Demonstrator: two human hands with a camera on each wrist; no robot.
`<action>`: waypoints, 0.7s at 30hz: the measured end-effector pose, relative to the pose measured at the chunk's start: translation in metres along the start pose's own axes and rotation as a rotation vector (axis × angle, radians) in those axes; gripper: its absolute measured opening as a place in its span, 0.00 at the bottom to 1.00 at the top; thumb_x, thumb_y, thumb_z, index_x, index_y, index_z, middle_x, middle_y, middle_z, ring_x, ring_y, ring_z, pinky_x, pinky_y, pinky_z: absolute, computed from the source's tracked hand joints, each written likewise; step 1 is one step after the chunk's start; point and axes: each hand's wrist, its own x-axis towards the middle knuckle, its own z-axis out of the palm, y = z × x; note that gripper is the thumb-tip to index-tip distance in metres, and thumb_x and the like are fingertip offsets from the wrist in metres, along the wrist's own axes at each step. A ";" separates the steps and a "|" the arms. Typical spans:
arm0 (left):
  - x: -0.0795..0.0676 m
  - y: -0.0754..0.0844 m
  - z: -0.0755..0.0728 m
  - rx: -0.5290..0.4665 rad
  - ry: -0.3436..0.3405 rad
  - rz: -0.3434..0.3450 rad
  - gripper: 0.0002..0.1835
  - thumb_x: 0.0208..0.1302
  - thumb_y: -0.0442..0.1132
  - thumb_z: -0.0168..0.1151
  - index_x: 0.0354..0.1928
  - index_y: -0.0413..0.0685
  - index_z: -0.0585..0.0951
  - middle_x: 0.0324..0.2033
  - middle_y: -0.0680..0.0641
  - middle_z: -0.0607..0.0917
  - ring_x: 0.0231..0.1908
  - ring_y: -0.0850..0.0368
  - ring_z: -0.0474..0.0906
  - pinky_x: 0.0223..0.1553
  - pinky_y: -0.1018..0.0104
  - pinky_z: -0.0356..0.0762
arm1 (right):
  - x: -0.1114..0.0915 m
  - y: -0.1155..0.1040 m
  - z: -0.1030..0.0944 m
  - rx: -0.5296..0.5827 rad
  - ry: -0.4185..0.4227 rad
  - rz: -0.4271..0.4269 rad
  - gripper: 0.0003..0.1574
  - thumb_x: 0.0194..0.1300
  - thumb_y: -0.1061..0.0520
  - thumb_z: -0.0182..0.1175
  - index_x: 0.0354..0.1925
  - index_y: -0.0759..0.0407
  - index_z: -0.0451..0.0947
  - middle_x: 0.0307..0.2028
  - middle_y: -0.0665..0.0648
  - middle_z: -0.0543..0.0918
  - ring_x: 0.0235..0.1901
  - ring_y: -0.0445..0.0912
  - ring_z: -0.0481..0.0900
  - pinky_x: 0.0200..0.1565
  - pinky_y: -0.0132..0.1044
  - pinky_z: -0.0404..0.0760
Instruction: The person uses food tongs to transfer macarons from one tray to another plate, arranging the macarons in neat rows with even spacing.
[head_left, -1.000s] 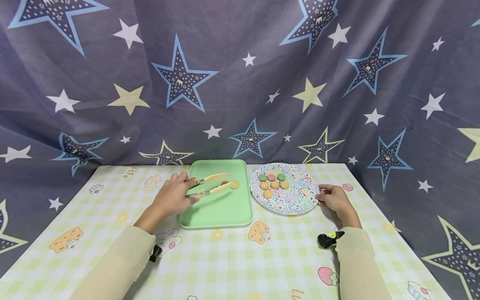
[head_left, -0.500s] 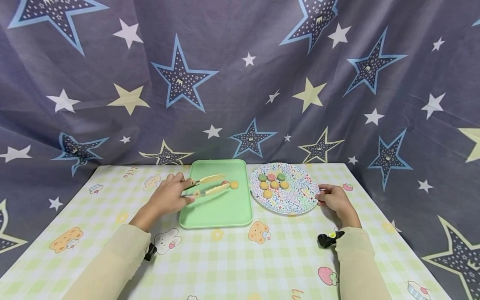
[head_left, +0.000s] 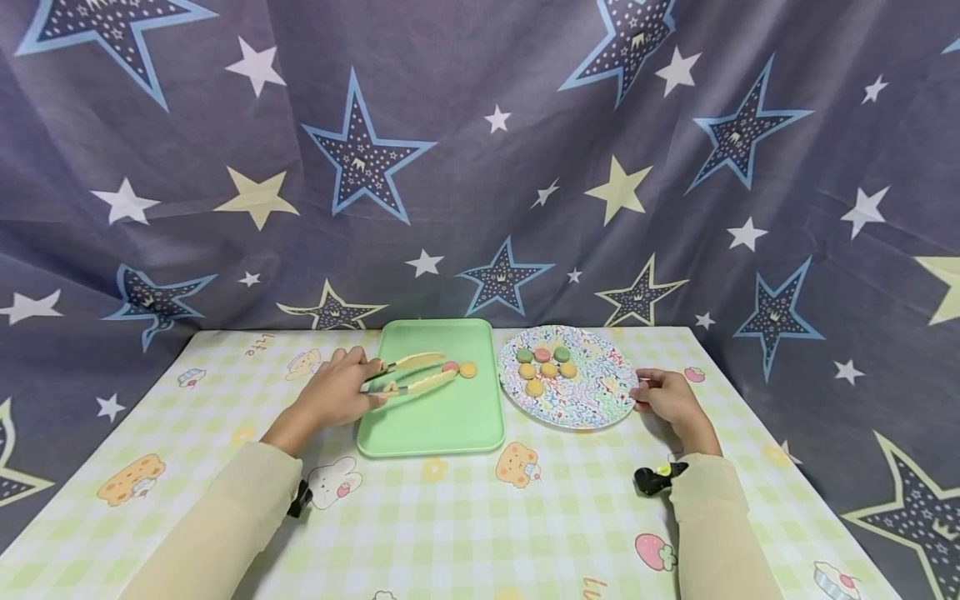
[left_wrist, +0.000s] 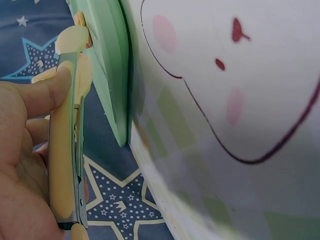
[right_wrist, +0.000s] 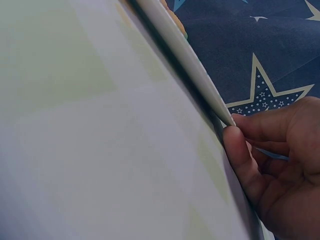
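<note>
My left hand (head_left: 339, 390) grips a pair of yellow-and-metal tongs (left_wrist: 62, 145) over the green tray (head_left: 442, 429). The arms of the tongs are spread, their tips close to a pink macaron (head_left: 450, 367). Right beside it on the tray lies a yellow macaron (head_left: 468, 370). With thumb and fingers my right hand (head_left: 670, 400) pinches the right rim of a round speckled plate (head_left: 592, 404). On that plate sit several macarons, among them a pink macaron (head_left: 542, 355), a green macaron (head_left: 562, 354) and a yellow macaron (head_left: 534, 388). The right wrist view shows the pinched rim edge-on.
A checked cloth with cartoon prints covers the table (head_left: 420, 533). Close behind its far edge hangs a dark curtain (head_left: 465, 167) with stars. The tray stands just left of the plate.
My left hand has drawn the tongs slightly back to the left, so their tips moved off the yellow macaron and the pink one shows more. My right hand stays at the plate's rim.
</note>
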 end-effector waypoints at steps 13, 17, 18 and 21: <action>0.007 0.001 0.003 -0.002 -0.042 -0.016 0.34 0.66 0.50 0.68 0.69 0.40 0.76 0.49 0.45 0.74 0.44 0.49 0.64 0.41 0.53 0.64 | 0.000 -0.001 0.000 0.001 -0.002 0.007 0.32 0.69 0.71 0.60 0.69 0.76 0.66 0.41 0.61 0.79 0.31 0.40 0.79 0.33 0.31 0.83; 0.008 0.002 0.004 0.002 -0.035 -0.006 0.33 0.66 0.49 0.68 0.69 0.40 0.77 0.48 0.45 0.74 0.44 0.48 0.64 0.41 0.53 0.64 | -0.001 -0.001 0.000 -0.004 -0.004 0.005 0.32 0.69 0.70 0.60 0.69 0.76 0.66 0.40 0.61 0.79 0.31 0.40 0.79 0.33 0.31 0.83; 0.009 0.002 0.004 0.002 -0.032 -0.004 0.33 0.66 0.49 0.68 0.68 0.40 0.77 0.48 0.45 0.74 0.44 0.48 0.64 0.41 0.53 0.64 | -0.001 -0.001 0.000 -0.004 -0.005 0.006 0.32 0.70 0.70 0.60 0.69 0.76 0.66 0.40 0.61 0.79 0.31 0.40 0.79 0.34 0.31 0.83; 0.010 0.002 0.005 0.010 -0.023 0.000 0.32 0.66 0.49 0.67 0.68 0.41 0.77 0.47 0.46 0.74 0.44 0.48 0.64 0.41 0.53 0.64 | -0.001 -0.001 0.000 -0.002 -0.005 0.007 0.32 0.70 0.70 0.59 0.70 0.76 0.66 0.40 0.61 0.79 0.31 0.40 0.79 0.34 0.31 0.83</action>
